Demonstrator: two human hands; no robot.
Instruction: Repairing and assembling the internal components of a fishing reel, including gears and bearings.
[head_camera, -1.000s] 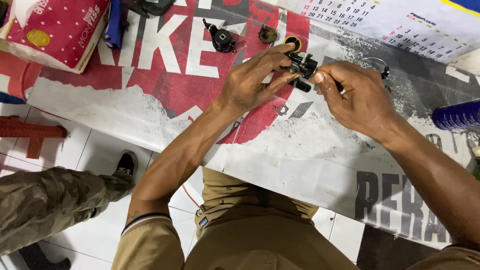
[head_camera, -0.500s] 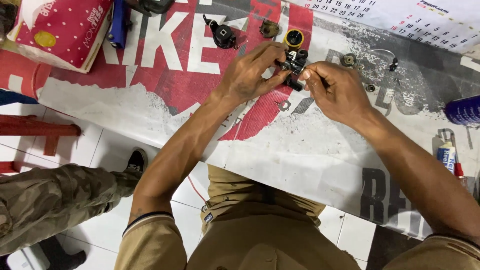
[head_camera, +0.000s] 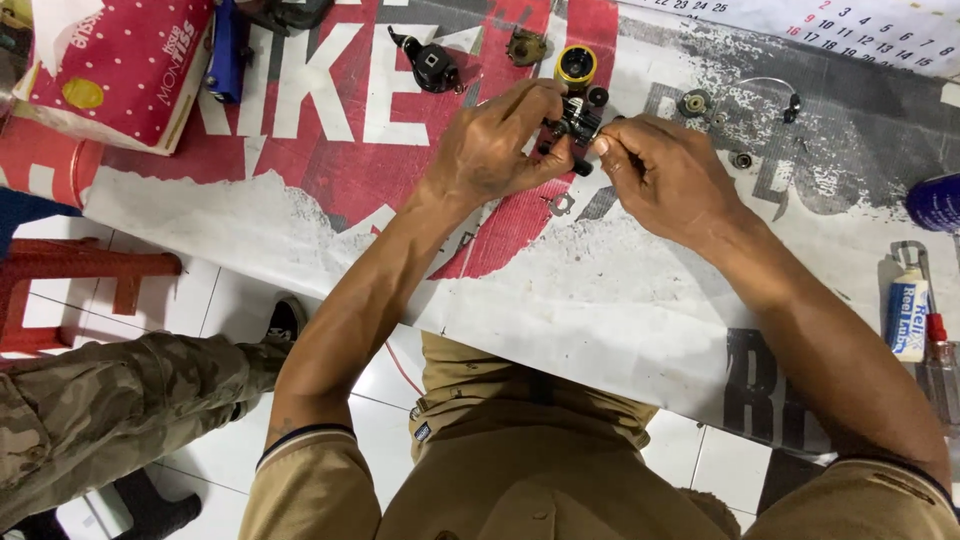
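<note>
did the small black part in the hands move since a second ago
No. The small black part, held in both hands, sits just below the yellow ring, as before.

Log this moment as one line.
left hand: holding small black part | right hand: pinching same part | yellow ring: beside on printed sheet

Two hands: left hand (head_camera: 495, 150), right hand (head_camera: 665, 175). One small black mechanical part (head_camera: 578, 125) between them. One black round part (head_camera: 432, 68), one yellow-rimmed ring (head_camera: 576, 65), one red dotted box (head_camera: 115, 65), one calendar (head_camera: 850, 30), one small lubricant tube (head_camera: 906, 315).
</note>
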